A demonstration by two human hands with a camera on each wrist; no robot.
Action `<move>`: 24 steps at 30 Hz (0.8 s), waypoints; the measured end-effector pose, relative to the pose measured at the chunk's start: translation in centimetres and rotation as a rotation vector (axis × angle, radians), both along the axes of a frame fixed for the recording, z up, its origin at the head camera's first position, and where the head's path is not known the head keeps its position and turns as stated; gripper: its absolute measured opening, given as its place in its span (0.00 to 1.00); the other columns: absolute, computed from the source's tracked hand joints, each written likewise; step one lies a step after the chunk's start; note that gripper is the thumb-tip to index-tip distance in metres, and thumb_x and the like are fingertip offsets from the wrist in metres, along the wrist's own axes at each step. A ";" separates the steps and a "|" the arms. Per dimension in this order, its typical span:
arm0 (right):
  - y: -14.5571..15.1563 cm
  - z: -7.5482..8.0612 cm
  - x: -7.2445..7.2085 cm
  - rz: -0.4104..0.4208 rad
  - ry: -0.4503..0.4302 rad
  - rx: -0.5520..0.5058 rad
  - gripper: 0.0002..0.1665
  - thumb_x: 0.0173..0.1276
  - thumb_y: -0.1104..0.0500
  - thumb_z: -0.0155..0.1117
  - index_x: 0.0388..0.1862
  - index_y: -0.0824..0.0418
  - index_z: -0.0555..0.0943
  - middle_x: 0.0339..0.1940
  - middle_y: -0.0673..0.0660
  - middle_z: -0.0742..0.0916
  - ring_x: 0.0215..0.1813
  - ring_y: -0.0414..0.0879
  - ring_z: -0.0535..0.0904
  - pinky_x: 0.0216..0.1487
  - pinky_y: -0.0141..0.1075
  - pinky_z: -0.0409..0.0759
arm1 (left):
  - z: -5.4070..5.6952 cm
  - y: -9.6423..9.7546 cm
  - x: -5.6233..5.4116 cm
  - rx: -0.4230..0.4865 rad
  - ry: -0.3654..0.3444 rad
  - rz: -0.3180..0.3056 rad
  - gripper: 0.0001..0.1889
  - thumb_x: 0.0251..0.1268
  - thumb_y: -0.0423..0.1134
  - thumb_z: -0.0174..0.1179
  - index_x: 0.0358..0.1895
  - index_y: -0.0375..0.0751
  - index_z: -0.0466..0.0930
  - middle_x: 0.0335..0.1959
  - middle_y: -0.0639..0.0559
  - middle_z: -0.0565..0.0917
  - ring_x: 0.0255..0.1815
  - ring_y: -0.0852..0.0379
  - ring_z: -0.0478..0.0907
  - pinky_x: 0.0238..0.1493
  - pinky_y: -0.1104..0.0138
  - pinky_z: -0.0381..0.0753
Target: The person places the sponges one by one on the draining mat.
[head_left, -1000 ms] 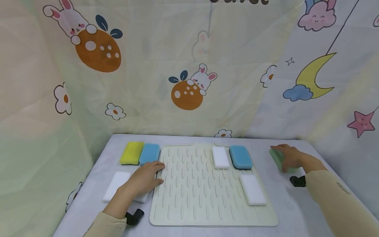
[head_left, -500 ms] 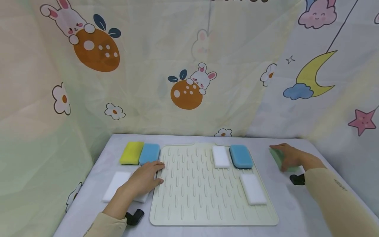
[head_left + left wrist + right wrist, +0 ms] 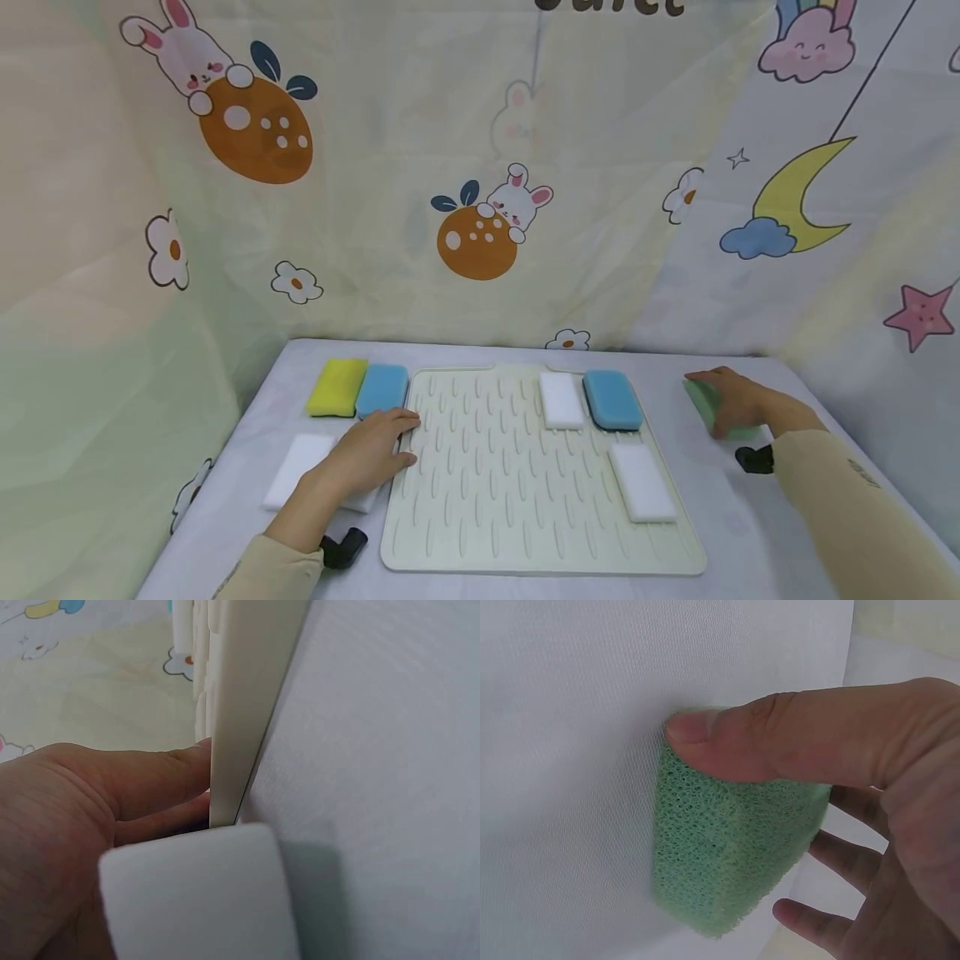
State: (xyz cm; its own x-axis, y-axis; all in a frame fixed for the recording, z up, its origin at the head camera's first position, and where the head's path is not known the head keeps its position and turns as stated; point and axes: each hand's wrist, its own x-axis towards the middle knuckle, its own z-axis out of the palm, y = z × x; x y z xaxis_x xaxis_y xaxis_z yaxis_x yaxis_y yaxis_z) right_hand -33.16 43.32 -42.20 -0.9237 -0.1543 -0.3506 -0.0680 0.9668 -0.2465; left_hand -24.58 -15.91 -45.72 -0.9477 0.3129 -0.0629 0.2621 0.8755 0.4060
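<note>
A beige left sleeve (image 3: 273, 571) and matching right sleeve (image 3: 847, 496) are worn; small marks (image 3: 864, 473) in a row are noted on the latter. A stubby black left wrist fitting (image 3: 346, 548) and a similar right wrist fitting (image 3: 754, 460) are worn.

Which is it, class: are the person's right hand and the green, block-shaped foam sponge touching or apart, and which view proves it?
Touching. The right wrist view shows the right hand with its thumb pressed across the sponge.

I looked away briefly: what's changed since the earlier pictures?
Nothing visibly moved or was let go; only the head view shifted slightly. The left grip still touches the mat, the right grip still holds the green sponge, and the rest lies as before.
</note>
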 end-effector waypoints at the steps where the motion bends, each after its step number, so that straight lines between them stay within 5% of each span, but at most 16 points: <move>1: 0.0 0.0 0.0 0.002 0.006 0.008 0.64 0.45 0.62 0.84 0.81 0.63 0.60 0.75 0.80 0.57 0.67 0.80 0.62 0.59 0.77 0.70 | 0.1 0.0 0.0 0.001 0.000 0.000 0.31 0.66 0.45 0.71 0.71 0.44 0.77 0.74 0.50 0.75 0.76 0.41 0.70 0.72 0.44 0.73; 24: -1.9 2.9 1.7 0.130 0.191 0.072 0.63 0.46 0.50 0.86 0.79 0.63 0.65 0.72 0.80 0.65 0.67 0.81 0.65 0.55 0.77 0.73 | 0.2 0.1 0.2 0.006 -0.001 0.004 0.30 0.66 0.45 0.71 0.71 0.43 0.77 0.74 0.50 0.75 0.76 0.41 0.70 0.72 0.43 0.73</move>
